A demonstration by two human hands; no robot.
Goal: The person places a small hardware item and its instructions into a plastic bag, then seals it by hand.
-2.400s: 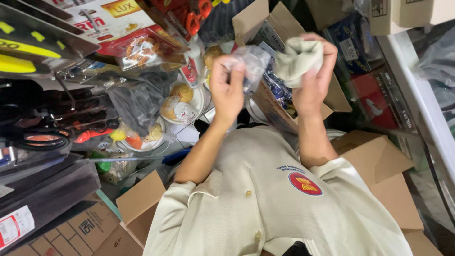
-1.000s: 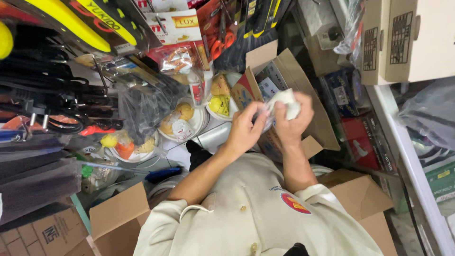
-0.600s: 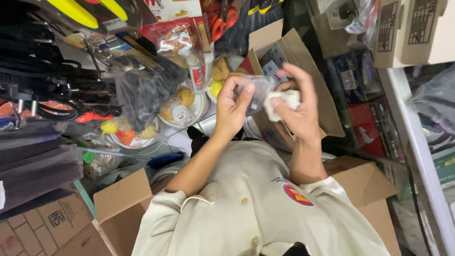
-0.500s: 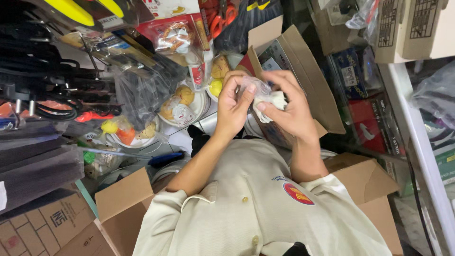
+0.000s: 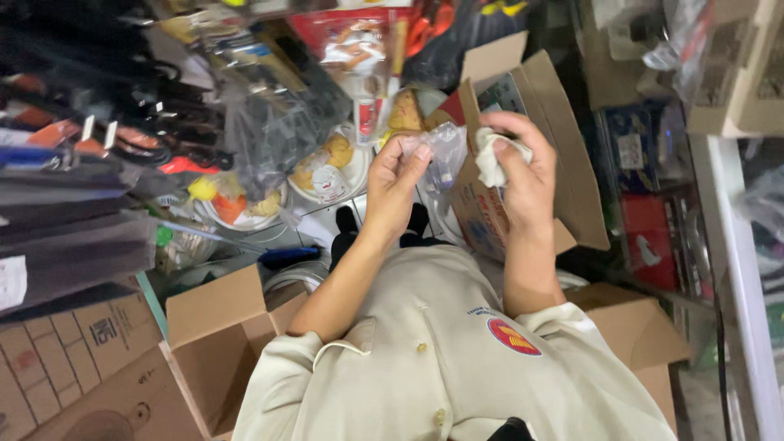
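My left hand [image 5: 392, 184] pinches the edge of a small clear plastic bag [image 5: 446, 149] between thumb and fingers. My right hand [image 5: 529, 175] is closed around a crumpled white cloth [image 5: 490, 160], right beside the bag. Both hands are raised in front of my beige shirt [image 5: 441, 359], just before an open cardboard box [image 5: 535, 94] with printed packs inside. The bag's contents cannot be made out.
White bowls with yellow and orange items [image 5: 327, 167] sit left of the hands. Dark packaged tools [image 5: 98, 163] crowd the left side. Open cardboard boxes stand at the lower left [image 5: 216, 343] and lower right [image 5: 641, 335]. A white shelf edge [image 5: 735, 245] runs down the right.
The cloth, spread between both hands earlier, is now bunched in my right hand. My left hand has shifted onto the clear bag, and both hands have stayed near the open box.
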